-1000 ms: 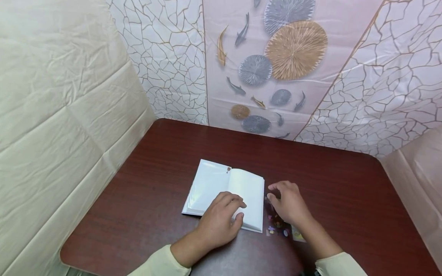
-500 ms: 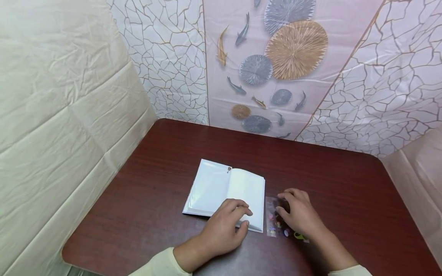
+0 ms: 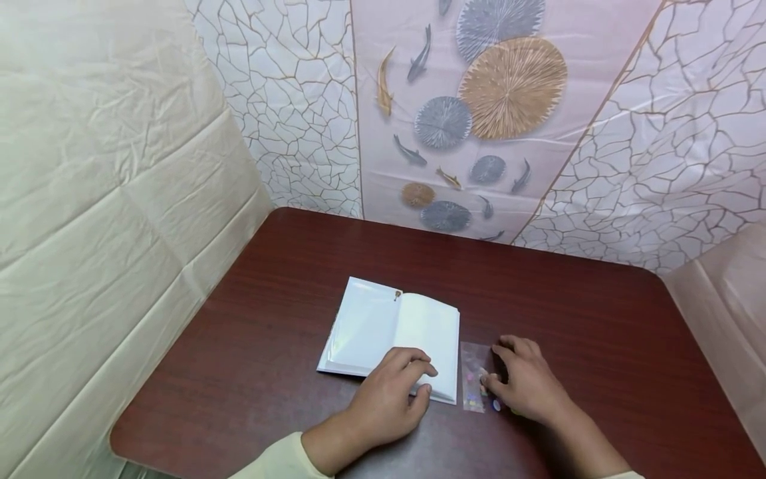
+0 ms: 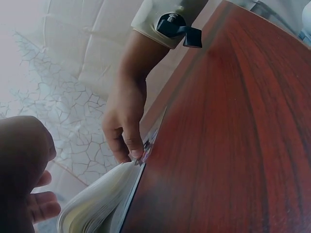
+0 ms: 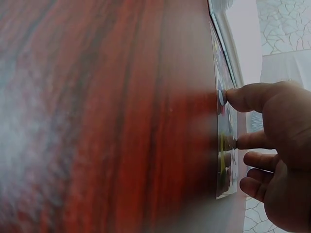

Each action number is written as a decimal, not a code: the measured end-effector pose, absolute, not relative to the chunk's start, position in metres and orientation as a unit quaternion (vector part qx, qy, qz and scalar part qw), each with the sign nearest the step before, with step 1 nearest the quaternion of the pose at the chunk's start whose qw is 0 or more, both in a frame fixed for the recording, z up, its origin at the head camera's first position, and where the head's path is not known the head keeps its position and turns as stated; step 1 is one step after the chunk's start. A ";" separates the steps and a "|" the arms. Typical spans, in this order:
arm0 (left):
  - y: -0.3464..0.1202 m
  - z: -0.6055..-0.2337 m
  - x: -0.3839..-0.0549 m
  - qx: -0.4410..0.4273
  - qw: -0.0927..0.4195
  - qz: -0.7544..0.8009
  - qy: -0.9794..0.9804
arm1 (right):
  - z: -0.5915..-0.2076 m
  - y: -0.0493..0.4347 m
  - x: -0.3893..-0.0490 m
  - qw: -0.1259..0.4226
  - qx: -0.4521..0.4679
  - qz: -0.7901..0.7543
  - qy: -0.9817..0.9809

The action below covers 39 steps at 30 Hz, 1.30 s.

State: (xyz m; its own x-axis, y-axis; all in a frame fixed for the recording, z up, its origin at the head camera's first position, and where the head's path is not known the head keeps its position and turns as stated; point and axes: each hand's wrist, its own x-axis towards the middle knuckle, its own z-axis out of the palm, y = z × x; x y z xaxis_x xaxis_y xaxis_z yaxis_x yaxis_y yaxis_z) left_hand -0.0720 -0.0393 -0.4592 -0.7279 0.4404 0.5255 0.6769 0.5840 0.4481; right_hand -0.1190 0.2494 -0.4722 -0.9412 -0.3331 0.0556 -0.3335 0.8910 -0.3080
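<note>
An open book (image 3: pixel 368 326) with white pages lies on the table, a small brown mark near the top of its fold. My left hand (image 3: pixel 391 399) is at the lower part of the right page, fingers loosely bent and holding nothing. Just right of the book lies a clear sticker sheet (image 3: pixel 473 376) with small colourful shapes. My right hand (image 3: pixel 529 382) covers the sheet's right part. In the right wrist view, the thumb and index fingertip of that hand (image 5: pixel 291 131) touch the sticker sheet (image 5: pixel 224 155), set apart from each other.
The dark red-brown table (image 3: pixel 287 266) has rounded corners. Beige cloth (image 3: pixel 120 233) hangs along its left side, and a patterned curtain (image 3: pixel 299 120) with fish and round leaf shapes hangs behind it.
My right hand has moved right and nearer to me, from beside the book's edge onto the sticker sheet, uncovering the sheet's left part. The left hand has shifted slightly down and right.
</note>
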 end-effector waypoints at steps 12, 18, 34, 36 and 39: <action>-0.038 -0.458 -0.072 -0.322 0.184 -0.349 -0.861 | -0.477 0.249 -0.114 0.045 0.174 0.176 -0.968; -0.036 -0.457 -0.072 -0.330 0.184 -0.360 -0.853 | -0.477 0.250 -0.109 0.095 0.184 0.202 -0.957; -0.028 -0.451 -0.070 -0.304 0.122 -0.426 -0.843 | -0.446 0.242 -0.099 0.173 0.205 0.258 -0.928; -0.026 -0.450 -0.070 -0.293 0.113 -0.437 -0.843 | -0.441 0.240 -0.095 0.173 0.210 0.268 -0.924; -0.024 -0.448 -0.071 -0.279 0.099 -0.453 -0.841 | -0.434 0.236 -0.090 0.168 0.221 0.299 -0.913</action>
